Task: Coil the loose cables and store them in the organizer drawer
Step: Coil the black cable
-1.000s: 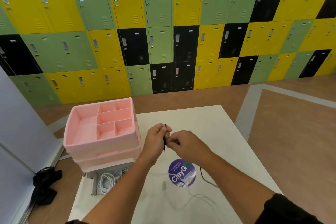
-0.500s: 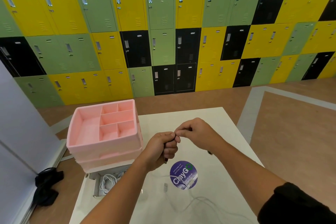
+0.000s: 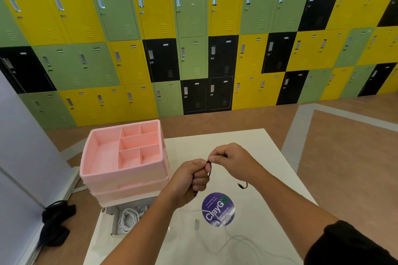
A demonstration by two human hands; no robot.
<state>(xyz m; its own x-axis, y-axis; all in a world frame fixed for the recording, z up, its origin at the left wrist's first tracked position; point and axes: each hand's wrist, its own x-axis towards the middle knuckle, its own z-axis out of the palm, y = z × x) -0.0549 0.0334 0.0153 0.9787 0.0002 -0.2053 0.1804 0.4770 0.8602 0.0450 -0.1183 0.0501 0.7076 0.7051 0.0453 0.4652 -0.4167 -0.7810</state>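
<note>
Left hand (image 3: 189, 178): fingers (image 3: 199, 181) curled round black cable (image 3: 210, 169).
Right hand (image 3: 233, 160): fingers pinching cable's loop.
Organizer (image 3: 122, 178): surface's (image 3: 269, 157) far left corner.

Bright, even indoor light; shadows are soft and faint. The white bench (image 3: 247, 146) shows mild glare. Wide-angle distortion bows the lockers (image 3: 193, 28) toward the frame edges. The picture is slightly soft throughout.
</note>
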